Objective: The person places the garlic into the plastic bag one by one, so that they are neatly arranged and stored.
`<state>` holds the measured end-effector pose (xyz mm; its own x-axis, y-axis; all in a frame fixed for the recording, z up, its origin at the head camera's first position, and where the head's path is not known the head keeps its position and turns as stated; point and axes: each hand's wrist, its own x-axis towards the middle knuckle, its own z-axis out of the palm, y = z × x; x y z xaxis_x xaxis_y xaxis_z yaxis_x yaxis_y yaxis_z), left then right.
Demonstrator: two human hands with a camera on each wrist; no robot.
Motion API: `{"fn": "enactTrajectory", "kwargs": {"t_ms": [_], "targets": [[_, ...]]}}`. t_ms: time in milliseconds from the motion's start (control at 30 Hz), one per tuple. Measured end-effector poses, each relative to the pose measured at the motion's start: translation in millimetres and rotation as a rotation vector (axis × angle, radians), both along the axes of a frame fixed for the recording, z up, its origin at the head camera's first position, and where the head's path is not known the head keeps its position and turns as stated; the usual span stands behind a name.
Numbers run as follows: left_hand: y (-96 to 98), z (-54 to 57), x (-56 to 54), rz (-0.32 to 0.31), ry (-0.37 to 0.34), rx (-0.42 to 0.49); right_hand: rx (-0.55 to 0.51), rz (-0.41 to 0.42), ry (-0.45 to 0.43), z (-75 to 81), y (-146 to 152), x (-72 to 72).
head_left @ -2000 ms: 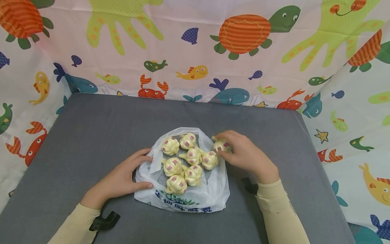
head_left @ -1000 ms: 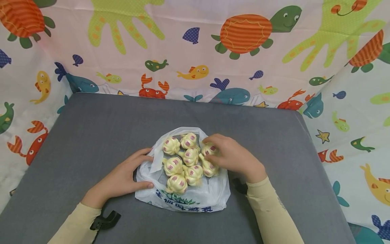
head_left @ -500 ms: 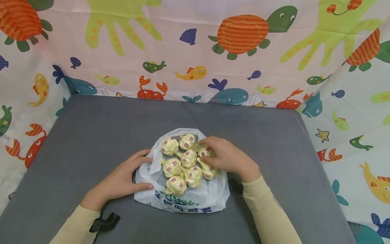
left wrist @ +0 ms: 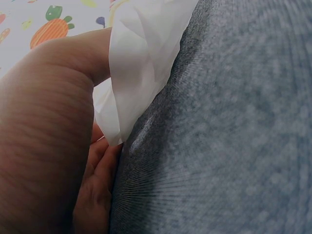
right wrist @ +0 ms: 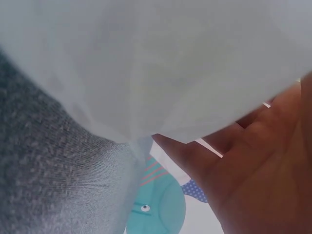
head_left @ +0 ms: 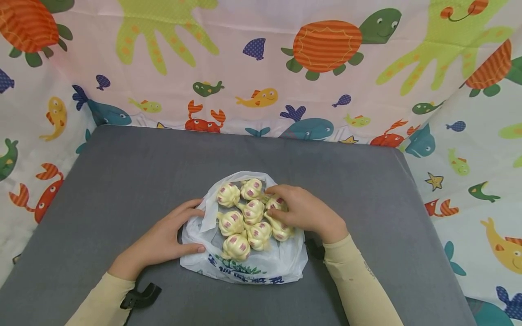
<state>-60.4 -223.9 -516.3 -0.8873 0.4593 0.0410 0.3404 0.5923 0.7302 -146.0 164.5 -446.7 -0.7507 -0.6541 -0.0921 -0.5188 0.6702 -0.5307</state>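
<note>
A white plastic bag point(head_left: 291, 262) with blue and green print lies on the grey table, its mouth spread wide. Several cream garlic bulbs point(head_left: 236, 246) with purplish patches sit in the opening. At the bag's right side my right hand point(head_left: 306, 210) pinches a garlic bulb point(head_left: 276, 202) between thumb and fingers, beside the other bulbs. Another garlic bulb point(head_left: 282, 230) lies just below the thumb. My left hand point(head_left: 167, 233) grips the bag's left rim, thumb over the plastic. In the right wrist view, the bag point(right wrist: 161, 58) hides the bulbs and part of the hand.
A grey cloth covers the table point(head_left: 155, 163). Printed curtains point(head_left: 228, 68) with sea animals hang along the back and both sides. A black strap piece point(head_left: 140, 296) sticks out from the left wrist.
My right hand has moved left from the bag's right edge, bringing a garlic bulb in beside the others. The neighbouring bulb has shifted down. The left hand stays in place.
</note>
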Motion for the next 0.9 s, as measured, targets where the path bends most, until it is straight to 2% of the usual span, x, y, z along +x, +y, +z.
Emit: {"fn": "enactTrajectory", "kwargs": {"t_ms": [333, 567, 700, 900], "targets": [[2.4, 0.7, 0.6, -0.009, -0.004, 0.013, -0.018, 0.006, 0.040, 2.3, 4.9, -1.9], [0.0, 4.1, 10.2, -0.026, 0.002, 0.011, -0.049, 0.008, 0.096, 10.2, 8.8, -0.4], [-0.6, 7.6, 9.0, -0.028, 0.000, 0.020, -0.049, -0.031, 0.168, 18.6, 10.2, -4.8], [5.6, 10.7, 3.5, -0.044, -0.039, 0.008, -0.033, -0.098, 0.248, 26.5, 17.2, -13.5]]}}
